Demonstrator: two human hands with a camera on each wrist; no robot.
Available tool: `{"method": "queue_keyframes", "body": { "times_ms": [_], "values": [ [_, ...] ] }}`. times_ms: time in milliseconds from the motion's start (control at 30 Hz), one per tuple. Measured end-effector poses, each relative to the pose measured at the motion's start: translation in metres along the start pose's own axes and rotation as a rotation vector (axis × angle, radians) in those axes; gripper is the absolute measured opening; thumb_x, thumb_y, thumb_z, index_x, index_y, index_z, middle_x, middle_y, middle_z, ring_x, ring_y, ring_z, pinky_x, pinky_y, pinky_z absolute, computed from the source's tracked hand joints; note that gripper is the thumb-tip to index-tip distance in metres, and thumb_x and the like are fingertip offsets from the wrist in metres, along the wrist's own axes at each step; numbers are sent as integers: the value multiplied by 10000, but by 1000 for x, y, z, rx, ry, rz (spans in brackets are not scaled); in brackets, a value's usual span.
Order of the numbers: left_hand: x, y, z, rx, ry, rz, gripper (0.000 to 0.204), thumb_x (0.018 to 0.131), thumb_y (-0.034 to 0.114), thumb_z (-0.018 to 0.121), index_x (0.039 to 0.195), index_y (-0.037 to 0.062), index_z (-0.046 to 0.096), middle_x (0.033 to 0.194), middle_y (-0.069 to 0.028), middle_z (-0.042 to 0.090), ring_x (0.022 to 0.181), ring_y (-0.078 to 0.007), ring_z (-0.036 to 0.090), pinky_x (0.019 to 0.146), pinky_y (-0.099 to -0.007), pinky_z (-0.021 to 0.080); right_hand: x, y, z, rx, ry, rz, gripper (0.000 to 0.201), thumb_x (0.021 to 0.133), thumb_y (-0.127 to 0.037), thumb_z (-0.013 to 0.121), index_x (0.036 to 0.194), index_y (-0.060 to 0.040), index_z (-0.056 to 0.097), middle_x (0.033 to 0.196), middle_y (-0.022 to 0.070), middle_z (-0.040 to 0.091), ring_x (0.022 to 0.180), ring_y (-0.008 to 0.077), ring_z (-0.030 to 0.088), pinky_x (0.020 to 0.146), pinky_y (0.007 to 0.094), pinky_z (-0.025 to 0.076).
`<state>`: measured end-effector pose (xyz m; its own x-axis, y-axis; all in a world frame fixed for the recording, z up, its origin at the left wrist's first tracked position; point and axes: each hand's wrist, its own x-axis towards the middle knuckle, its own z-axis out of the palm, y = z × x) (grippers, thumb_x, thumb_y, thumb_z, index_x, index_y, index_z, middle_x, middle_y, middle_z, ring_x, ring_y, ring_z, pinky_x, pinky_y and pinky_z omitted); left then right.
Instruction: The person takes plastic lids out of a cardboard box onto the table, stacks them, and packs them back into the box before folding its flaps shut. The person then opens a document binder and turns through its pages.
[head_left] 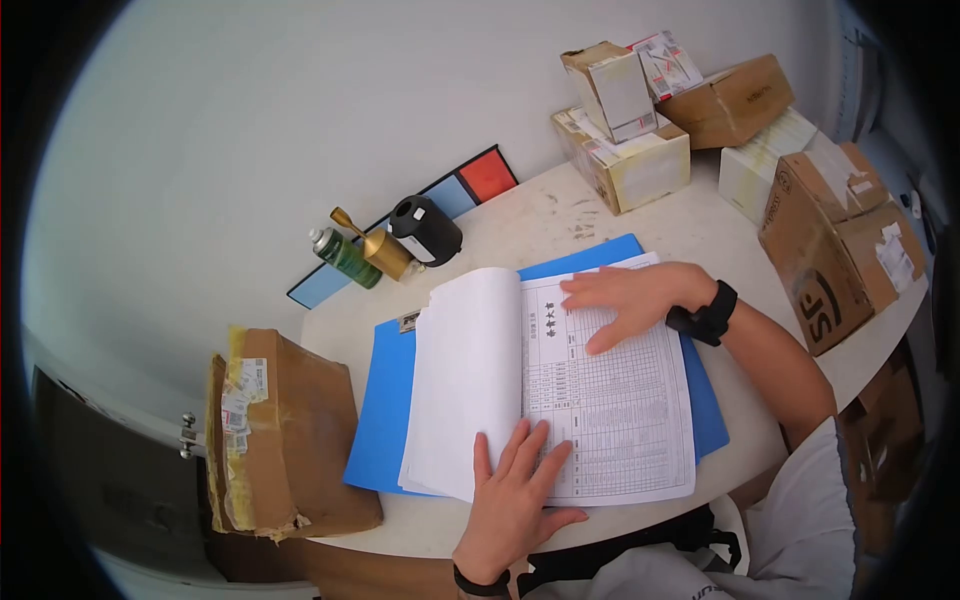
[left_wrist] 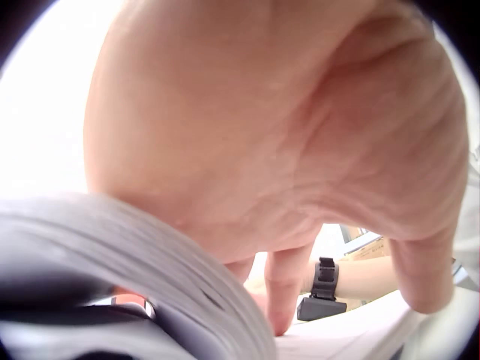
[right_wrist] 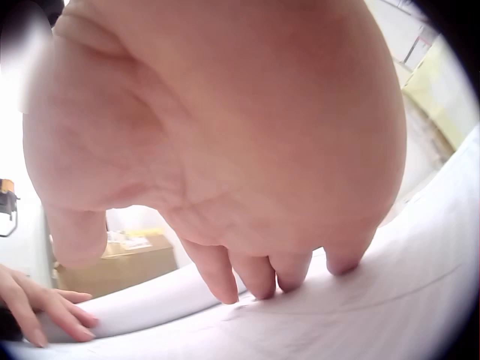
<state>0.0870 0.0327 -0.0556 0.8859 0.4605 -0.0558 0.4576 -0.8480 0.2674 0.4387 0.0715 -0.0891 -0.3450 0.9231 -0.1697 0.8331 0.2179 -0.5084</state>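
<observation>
An open stack of printed sheets [head_left: 630, 425] lies on a blue folder [head_left: 378, 425] with a metal clip [head_left: 408, 322] at its far-left side. Blank white backs of turned pages [head_left: 465, 375] bulge on the left; a printed table covers the right page. My left hand [head_left: 510, 492] rests with spread fingers across the lower end of the fold. Further up the printed page, my right hand [head_left: 640, 297] lies with fingers extended and thumb apart. In the right wrist view, the right fingertips [right_wrist: 345, 262] touch the paper. Neither hand grips anything.
A worn carton [head_left: 310, 430] stands at the table's left. Behind the folder are a green spray can [head_left: 345, 258], a gold container [head_left: 388, 253] and a black cylinder [head_left: 428, 232]. Several cartons, including a large brown box [head_left: 835, 245], crowd the far right of the white table [head_left: 520, 215].
</observation>
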Motion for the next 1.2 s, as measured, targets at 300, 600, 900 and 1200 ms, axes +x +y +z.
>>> {"method": "queue_keyframes", "body": {
  "times_ms": [300, 600, 900, 1200],
  "values": [
    [-4, -5, 4, -37, -33, 39, 698, 826, 411, 858, 1430, 142, 633, 1611, -194, 460, 1536, -383, 385, 1228, -724, 86, -16, 8, -28, 179, 57, 287, 845, 1028, -632, 549, 1586, -6, 437, 1636, 212, 444, 1520, 343, 414, 1240, 382, 334],
    [7, 19, 8, -9, -5, 17, 673, 841, 424, 845, 1419, 146, 643, 1615, -181, 466, 1516, -375, 419, 1231, -722, 100, -21, 7, -42, 330, 146, 303, 709, 1070, -561, 524, 1516, -11, 531, 1534, 214, 550, 1429, 328, 510, 1186, 383, 393],
    [14, 22, 9, -28, -26, 111, 703, 831, 472, 844, 1409, 123, 646, 1579, -182, 510, 1503, -398, 427, 1234, -642, 254, -25, 13, -45, 358, 213, 302, 657, 1088, -520, 511, 1481, 5, 553, 1479, 209, 590, 1385, 312, 541, 1155, 384, 417],
    [14, 15, 9, -107, -55, 136, 696, 826, 427, 861, 1407, 120, 633, 1570, -139, 515, 1486, -386, 438, 1210, -611, 321, -25, 14, -45, 342, 217, 305, 664, 1097, -531, 483, 1483, 5, 550, 1474, 204, 593, 1382, 309, 541, 1161, 373, 408]
  ]
}}
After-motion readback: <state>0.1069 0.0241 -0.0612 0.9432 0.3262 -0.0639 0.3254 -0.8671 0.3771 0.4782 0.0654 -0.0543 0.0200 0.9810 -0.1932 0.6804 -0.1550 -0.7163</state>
